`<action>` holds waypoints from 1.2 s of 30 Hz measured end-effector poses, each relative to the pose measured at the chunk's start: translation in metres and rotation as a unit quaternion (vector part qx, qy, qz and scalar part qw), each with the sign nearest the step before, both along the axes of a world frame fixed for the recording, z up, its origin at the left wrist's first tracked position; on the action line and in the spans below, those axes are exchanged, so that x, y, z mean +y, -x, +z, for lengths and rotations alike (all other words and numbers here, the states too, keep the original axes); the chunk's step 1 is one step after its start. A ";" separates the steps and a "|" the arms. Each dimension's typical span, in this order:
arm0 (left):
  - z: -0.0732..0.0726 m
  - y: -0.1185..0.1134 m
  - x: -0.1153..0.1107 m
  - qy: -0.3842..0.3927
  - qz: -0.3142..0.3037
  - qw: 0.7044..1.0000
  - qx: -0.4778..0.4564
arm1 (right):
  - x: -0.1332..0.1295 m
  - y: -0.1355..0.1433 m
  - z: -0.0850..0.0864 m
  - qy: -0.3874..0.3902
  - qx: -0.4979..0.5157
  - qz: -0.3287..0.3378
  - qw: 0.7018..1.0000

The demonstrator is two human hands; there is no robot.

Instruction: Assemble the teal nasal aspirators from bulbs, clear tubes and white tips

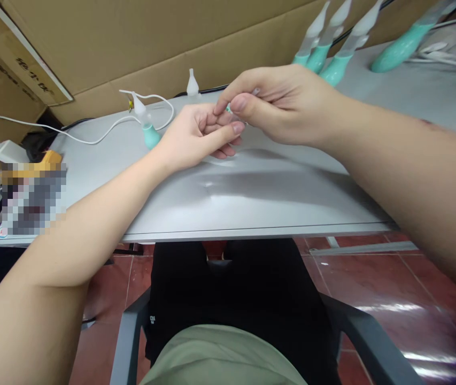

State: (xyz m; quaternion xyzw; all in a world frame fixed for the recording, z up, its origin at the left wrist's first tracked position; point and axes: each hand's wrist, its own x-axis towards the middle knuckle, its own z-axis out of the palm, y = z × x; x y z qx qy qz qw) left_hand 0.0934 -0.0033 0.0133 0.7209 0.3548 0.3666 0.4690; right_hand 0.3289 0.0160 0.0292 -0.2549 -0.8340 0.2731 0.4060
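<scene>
Two hands meet over a grey table, pinching a tiny part between them.

The right hand closes thumb and forefinger on a small part — mostly hidden, a teal sliver showing — just above the table's middle. The left hand curls loosely, its fingertips touching the same part. Left of the hands on the table lies a teal device beside a white cable; a clear cap stands behind the hands, and four teal devices lean at the table's far right.
</scene>
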 end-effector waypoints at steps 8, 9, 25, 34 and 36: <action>0.008 0.001 -0.008 -0.028 0.002 0.998 0.050 | -0.004 -0.006 0.007 -0.029 -0.125 -0.113 0.985; 0.008 0.001 -0.008 -0.033 0.004 0.998 0.054 | -0.005 -0.007 0.008 -0.034 -0.133 -0.116 0.984; 0.004 0.015 0.014 0.043 0.020 0.994 0.100 | -0.009 -0.012 0.006 0.145 -0.225 0.129 0.955; -0.001 0.023 0.020 0.005 -0.026 0.997 0.073 | -0.015 0.003 0.003 0.093 -0.353 0.084 0.927; -0.003 0.023 0.022 0.004 -0.028 0.997 0.066 | -0.018 0.003 0.006 0.095 -0.351 0.090 0.927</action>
